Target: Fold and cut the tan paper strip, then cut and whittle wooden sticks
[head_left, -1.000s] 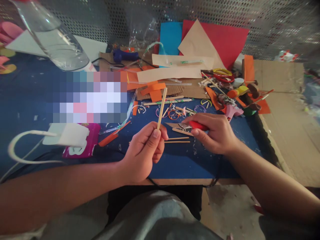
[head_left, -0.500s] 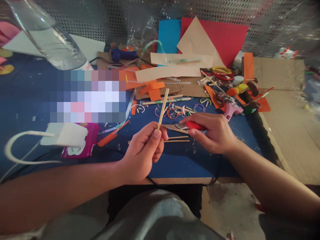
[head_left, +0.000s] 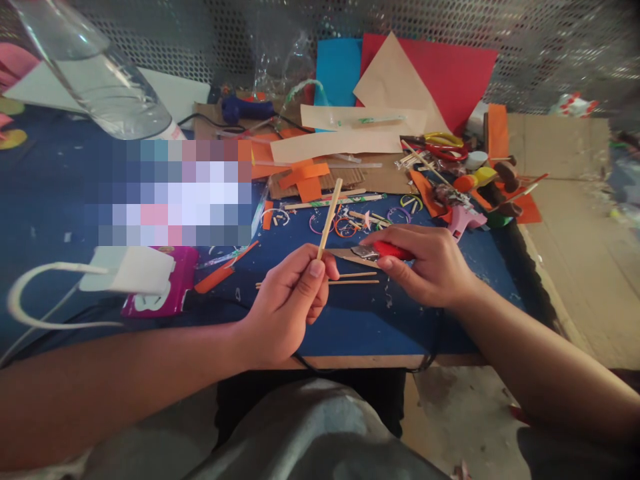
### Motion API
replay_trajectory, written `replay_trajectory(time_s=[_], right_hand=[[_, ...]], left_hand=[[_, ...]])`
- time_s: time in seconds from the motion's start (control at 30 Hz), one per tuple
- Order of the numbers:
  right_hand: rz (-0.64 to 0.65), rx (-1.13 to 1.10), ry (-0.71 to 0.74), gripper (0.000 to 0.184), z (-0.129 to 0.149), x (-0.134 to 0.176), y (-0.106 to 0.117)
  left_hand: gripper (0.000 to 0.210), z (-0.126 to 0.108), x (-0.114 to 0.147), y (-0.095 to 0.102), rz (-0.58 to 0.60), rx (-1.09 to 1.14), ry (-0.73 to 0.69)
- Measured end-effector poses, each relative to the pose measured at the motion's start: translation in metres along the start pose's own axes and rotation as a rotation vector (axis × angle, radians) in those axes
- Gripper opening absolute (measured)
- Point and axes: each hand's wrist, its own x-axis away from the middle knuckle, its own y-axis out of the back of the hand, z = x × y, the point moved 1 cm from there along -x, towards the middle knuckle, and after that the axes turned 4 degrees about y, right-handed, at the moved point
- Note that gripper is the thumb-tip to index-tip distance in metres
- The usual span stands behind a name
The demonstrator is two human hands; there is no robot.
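In the middle of the view, my left hand (head_left: 293, 297) is closed around a thin wooden stick (head_left: 331, 217), pinched under the thumb and pointing up and slightly right. My right hand (head_left: 430, 267) grips a red-handled utility knife (head_left: 393, 250). Its metal blade reaches left to my left fingertips, close to the lower part of the stick; whether blade and wood touch I cannot tell. Below the blade, thin wooden sticks (head_left: 357, 282) lie on the blue tabletop (head_left: 370, 330), partly hidden behind my left hand.
Paper rings (head_left: 346, 227) and stick scraps lie beyond my hands. A pink glue gun (head_left: 465, 219) and scissors (head_left: 443, 141) are at the right back. On the left stand a white charger (head_left: 129, 268) in a magenta socket block (head_left: 183, 277) and a water bottle (head_left: 107, 80).
The stick's upper end has tipped slightly to the right in my left hand. My right hand and the knife have hardly moved.
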Motion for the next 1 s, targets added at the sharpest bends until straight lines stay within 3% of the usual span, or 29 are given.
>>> replay_trajectory(time_s=[0.53, 1.0], right_hand=[[0.052, 0.053, 0.044, 0.049, 0.012, 0.001, -0.006], [0.015, 0.028, 0.113, 0.047, 0.010, -0.001, -0.001]], left_hand=[[0.040, 0.006, 0.000, 0.003, 0.050, -0.221, 0.060], [0.038, 0.003, 0.006, -0.005, 0.113, 0.061, 0.070]])
